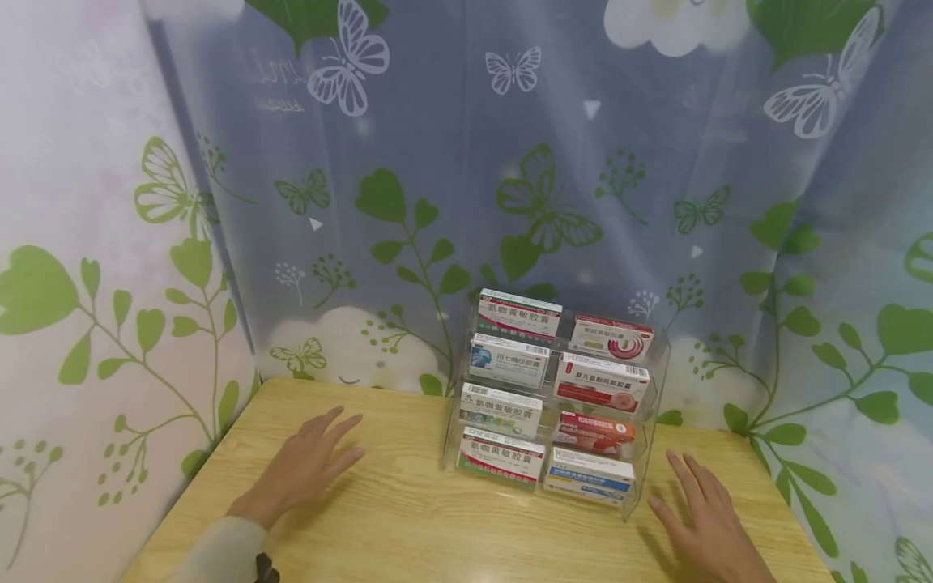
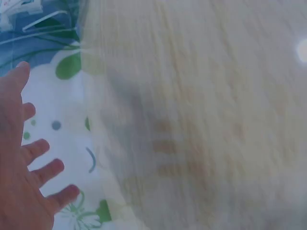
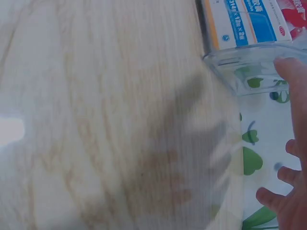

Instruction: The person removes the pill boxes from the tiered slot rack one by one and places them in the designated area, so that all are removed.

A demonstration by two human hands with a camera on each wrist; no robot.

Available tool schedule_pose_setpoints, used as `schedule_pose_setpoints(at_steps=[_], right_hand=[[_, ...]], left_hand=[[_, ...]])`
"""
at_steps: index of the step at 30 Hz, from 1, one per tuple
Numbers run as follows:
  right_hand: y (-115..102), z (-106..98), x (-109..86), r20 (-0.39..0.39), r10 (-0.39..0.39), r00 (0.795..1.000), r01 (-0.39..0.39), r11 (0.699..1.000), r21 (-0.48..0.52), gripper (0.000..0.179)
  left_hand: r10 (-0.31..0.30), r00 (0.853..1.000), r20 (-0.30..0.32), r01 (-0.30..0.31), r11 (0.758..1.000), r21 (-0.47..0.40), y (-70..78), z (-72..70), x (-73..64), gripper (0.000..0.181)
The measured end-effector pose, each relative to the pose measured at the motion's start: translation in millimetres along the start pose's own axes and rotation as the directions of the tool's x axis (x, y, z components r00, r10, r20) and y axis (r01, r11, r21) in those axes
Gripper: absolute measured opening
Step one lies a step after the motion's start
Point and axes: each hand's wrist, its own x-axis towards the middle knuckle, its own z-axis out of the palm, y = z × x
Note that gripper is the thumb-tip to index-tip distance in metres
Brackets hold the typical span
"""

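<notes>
A clear tiered display rack (image 1: 551, 344) stands on the wooden table and bears several medicine boxes in two columns. At its bottom left is a white, red and green box (image 1: 500, 456); at its bottom right, a white and blue box (image 1: 589, 475), which the right wrist view also shows. My left hand (image 1: 302, 461) hovers over the table left of the rack, its fingers spread and holding nothing. To the right of the rack is my right hand (image 1: 703, 518), fingers extended, apart from the rack and with nothing in it.
The wooden tabletop (image 1: 394, 518) ends at the back against a blue-grey curtain (image 1: 452, 121) printed with leaves and butterflies. Pale printed curtains (image 1: 95, 202) hang at both sides. A dark object (image 1: 266, 568) sits by the left sleeve.
</notes>
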Motion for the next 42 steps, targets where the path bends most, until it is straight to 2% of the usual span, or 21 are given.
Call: schedule_pose_setpoints(at_steps=[7, 11, 14, 17, 20, 24, 27, 36, 42], right_hand=[[-12, -5, 4.8, -0.08, -0.028, 0.996, 0.032, 0.998, 0.053, 0.083], [-18, -10, 7.4, -0.049, -0.002, 0.999, 0.006, 0.996, 0.084, 0.084], [-23, -12, 9.8, -0.012, 0.01, 1.0, -0.009, 0.993, 0.12, 0.086], [-27, -14, 12.1, 0.0, 0.015, 1.0, -0.015, 0.985, 0.172, 0.089], [-32, -15, 14.2, -0.027, -0.002, 1.0, 0.007, 0.977, 0.212, 0.092], [-35, -13, 18.8, -0.076, -0.063, 0.995, 0.081, 0.963, 0.258, 0.095], [-37, -12, 21.9, -0.085, -0.094, 0.992, 0.115, 0.951, 0.286, 0.094], [-46, -11, 31.3, -0.052, -0.107, 0.993, 0.117, 0.952, 0.283, 0.093], [-47, -8, 32.7, -0.097, -0.132, 0.986, 0.155, 0.945, 0.289, 0.087]], left_hand=[[0.033, 0.999, 0.01, -0.032, 0.994, -0.103, 17.9, 0.6, 18.7, 0.064], [0.067, 0.998, -0.009, -0.068, 0.981, -0.184, 30.8, 1.1, 28.0, 0.061], [0.093, 0.994, -0.051, -0.102, 0.971, -0.215, 40.1, 3.1, 33.7, 0.056], [0.119, 0.989, -0.092, -0.137, 0.964, -0.228, 51.3, 4.1, 39.0, 0.051], [0.127, 0.987, -0.102, -0.149, 0.957, -0.25, 63.3, 4.6, 44.5, 0.05], [0.121, 0.99, -0.079, -0.138, 0.95, -0.278, 78.3, 6.7, 50.7, 0.051], [0.118, 0.991, -0.057, -0.13, 0.946, -0.298, 88.2, 10.1, 54.9, 0.05], [0.153, 0.986, -0.068, -0.167, 0.933, -0.319, 116.7, 22.4, 67.2, 0.043], [0.195, 0.979, -0.067, -0.206, 0.919, -0.336, 133.5, 26.4, 74.6, 0.04]])
